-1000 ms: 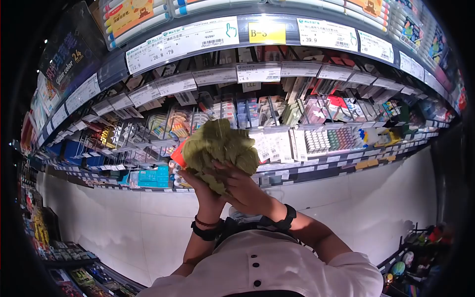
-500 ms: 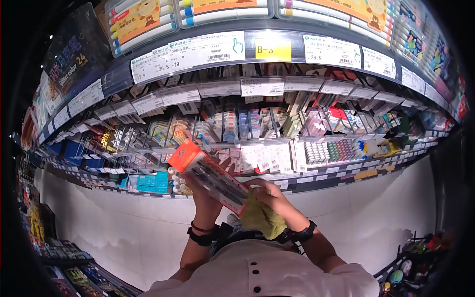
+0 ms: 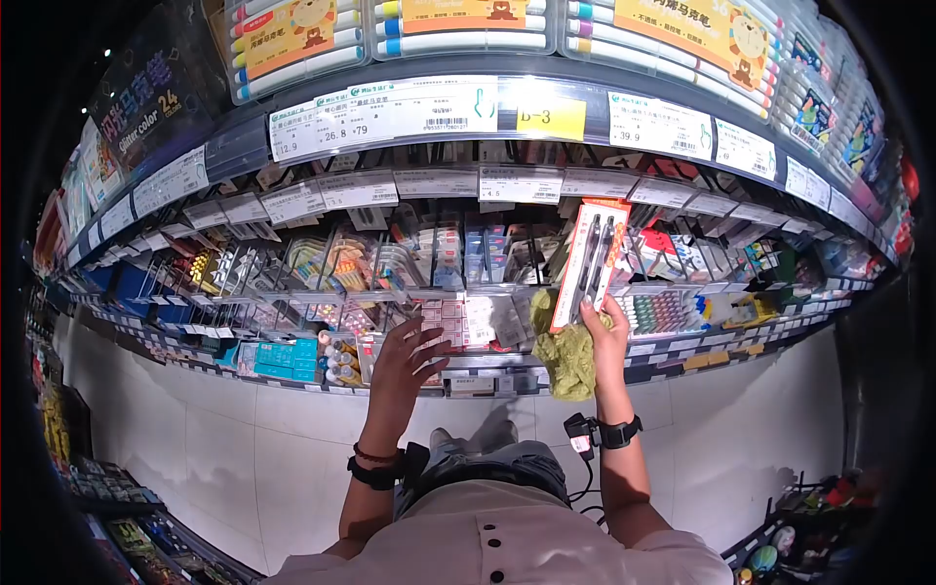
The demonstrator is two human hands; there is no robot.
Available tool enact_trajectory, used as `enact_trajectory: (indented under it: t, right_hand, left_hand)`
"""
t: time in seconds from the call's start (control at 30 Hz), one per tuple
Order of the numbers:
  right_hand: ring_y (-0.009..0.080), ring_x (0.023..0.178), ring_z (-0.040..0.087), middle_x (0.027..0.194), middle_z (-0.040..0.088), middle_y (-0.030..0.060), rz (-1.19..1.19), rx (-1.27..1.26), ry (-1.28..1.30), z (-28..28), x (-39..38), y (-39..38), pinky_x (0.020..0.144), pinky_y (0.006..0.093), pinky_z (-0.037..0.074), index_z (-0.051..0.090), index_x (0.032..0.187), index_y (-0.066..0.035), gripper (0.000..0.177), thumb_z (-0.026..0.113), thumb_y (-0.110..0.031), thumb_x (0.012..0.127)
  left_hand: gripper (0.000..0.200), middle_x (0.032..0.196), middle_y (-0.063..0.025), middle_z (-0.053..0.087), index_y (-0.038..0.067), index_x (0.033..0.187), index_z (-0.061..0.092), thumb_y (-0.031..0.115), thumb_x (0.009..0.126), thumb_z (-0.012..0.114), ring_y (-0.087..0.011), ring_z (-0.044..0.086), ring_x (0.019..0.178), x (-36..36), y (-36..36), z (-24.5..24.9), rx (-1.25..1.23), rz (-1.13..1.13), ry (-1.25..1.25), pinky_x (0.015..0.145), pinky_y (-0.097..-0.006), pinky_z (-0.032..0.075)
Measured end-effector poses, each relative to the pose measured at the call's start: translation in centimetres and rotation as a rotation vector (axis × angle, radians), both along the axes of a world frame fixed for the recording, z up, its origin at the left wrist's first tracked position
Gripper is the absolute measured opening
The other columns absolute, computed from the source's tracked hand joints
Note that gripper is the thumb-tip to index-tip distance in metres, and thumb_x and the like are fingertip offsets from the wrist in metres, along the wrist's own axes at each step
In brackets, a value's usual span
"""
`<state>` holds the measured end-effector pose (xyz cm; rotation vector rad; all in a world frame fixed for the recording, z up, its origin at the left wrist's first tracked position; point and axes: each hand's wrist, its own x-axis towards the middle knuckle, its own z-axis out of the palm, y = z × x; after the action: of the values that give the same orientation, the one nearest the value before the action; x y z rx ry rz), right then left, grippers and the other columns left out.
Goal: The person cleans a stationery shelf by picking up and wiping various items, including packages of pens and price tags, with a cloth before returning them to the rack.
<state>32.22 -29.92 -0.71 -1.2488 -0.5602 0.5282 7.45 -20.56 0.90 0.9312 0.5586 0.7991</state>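
Note:
My right hand (image 3: 609, 341) grips a red-edged pack of pens (image 3: 591, 261) near its lower end. Two dark pens show through the front of the pack, which stands nearly upright before the shelves. The same hand also holds a crumpled yellow-green cloth (image 3: 567, 363), hanging beside and below the pack. My left hand (image 3: 402, 369) is empty, its fingers spread in front of the lower shelf. Nearest to it are small red-and-white boxes (image 3: 450, 324) and some rolled items with yellow ends (image 3: 341, 363).
Marker sets (image 3: 466, 41) fill the top shelf above a row of price tags (image 3: 380, 115) and a yellow B-3 label (image 3: 554, 121). Stationery hangs on hooks below. Teal boxes (image 3: 283, 361) sit low on the left. Pale floor (image 3: 292, 429) lies beneath me.
The pen pack has gone from both hands, tilted at centre, to my right hand, raised and moved right. My left hand has let go and spread open. The cloth rose with the right hand.

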Motion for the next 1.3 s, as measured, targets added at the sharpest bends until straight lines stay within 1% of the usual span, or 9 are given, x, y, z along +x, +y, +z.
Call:
enact_trajectory:
  t: [0.17,0.27,0.37,0.77,0.97,1.03,1.1,1.13,1.3]
  right_hand:
    - [0.0054,0.071,0.047,0.076,0.058,0.0,0.004,-0.034,-0.211,-0.4,0.9,3.3,0.067,0.0207,0.038,0.059,0.083,0.001,0.01,0.06,-0.008,0.079]
    - [0.0058,0.07,0.048,0.075,0.058,0.0003,-0.048,-0.009,-0.179,-1.2,1.0,4.2,0.067,0.0208,0.038,0.058,0.083,0.002,0.012,0.061,-0.008,0.079]
    - [0.0062,0.072,0.048,0.078,0.06,0.0016,-0.111,0.013,-0.17,-1.3,1.3,4.7,0.069,0.021,0.039,0.058,0.086,0.003,0.013,0.06,-0.009,0.08]
    - [0.0075,0.077,0.049,0.083,0.06,0.0022,-0.053,-0.034,-0.127,-2.5,0.9,4.1,0.072,0.0223,0.038,0.059,0.093,0.003,0.02,0.06,-0.014,0.081]
    - [0.0067,0.071,0.049,0.079,0.061,0.0018,0.003,-0.015,-0.139,-2.5,4.8,8.2,0.067,0.0206,0.038,0.062,0.088,0.002,0.02,0.06,-0.016,0.08]
    - [0.0078,0.07,0.052,0.079,0.061,0.0034,0.039,-0.079,-0.156,-3.4,8.2,11.3,0.065,0.0206,0.039,0.062,0.088,0.003,0.025,0.061,-0.02,0.079]
    - [0.0164,0.066,0.056,0.075,0.062,0.0097,0.052,-0.3,-0.193,-1.8,9.9,13.3,0.062,0.0266,0.043,0.063,0.081,0.007,0.026,0.062,-0.017,0.073]
    - [0.014,0.069,0.057,0.072,0.062,0.0079,0.034,-0.293,-0.154,-0.7,9.4,13.7,0.063,0.0256,0.043,0.064,0.077,0.007,0.027,0.061,-0.02,0.073]
    - [0.0166,0.073,0.057,0.082,0.062,0.0146,-0.046,-0.515,-0.446,-0.3,8.5,11.2,0.069,0.0283,0.043,0.059,0.093,0.009,0.048,0.066,-0.033,0.072]
  left_hand:
    - [0.04,0.105,-0.0121,0.051,0.007,0.118,0.039,0.034,0.089,0.041,-0.0228,0.053,0.093,-1.3,0.1,-0.8,-0.011,0.095,0.013,0.081,-0.0342,0.044]
    - [0.034,0.097,-0.0089,0.051,0.007,0.112,0.043,0.032,0.089,0.042,-0.0193,0.053,0.086,-2.1,-0.1,-0.9,-0.036,0.12,-0.009,0.078,-0.0322,0.044]
    - [0.03,0.093,-0.01,0.054,0.005,0.11,0.044,0.022,0.086,0.046,-0.0186,0.054,0.083,-3.1,0.1,-1.4,-0.091,0.175,-0.033,0.075,-0.0307,0.045]
    - [0.026,0.084,-0.0044,0.053,0.008,0.104,0.048,0.027,0.086,0.047,-0.013,0.052,0.078,-5.5,0.8,-2.8,-0.087,0.303,-0.069,0.072,-0.0284,0.044]
    - [0.025,0.084,-0.0031,0.052,0.008,0.103,0.048,0.027,0.086,0.046,-0.0125,0.052,0.078,-5.8,0.9,-3.1,-0.093,0.291,-0.095,0.073,-0.0287,0.043]
    - [0.024,0.083,-0.0027,0.052,0.009,0.102,0.048,0.027,0.087,0.046,-0.0125,0.052,0.077,-5.6,0.8,-2.7,-0.096,0.286,-0.074,0.073,-0.0286,0.042]
    - [0.024,0.083,-0.0024,0.052,0.009,0.102,0.049,0.027,0.087,0.046,-0.0126,0.051,0.077,-5.5,0.9,-2.3,-0.087,0.282,-0.069,0.073,-0.0285,0.042]
    - [0.023,0.082,-0.0023,0.052,0.009,0.102,0.049,0.026,0.087,0.046,-0.0126,0.051,0.077,-5.5,0.8,-2.2,-0.08,0.281,-0.072,0.073,-0.0283,0.042]
    - [0.022,0.082,-0.0018,0.051,0.009,0.1,0.05,0.026,0.087,0.045,-0.0126,0.051,0.075,-6.6,0.8,-2.3,-0.072,0.275,-0.069,0.072,-0.0277,0.041]
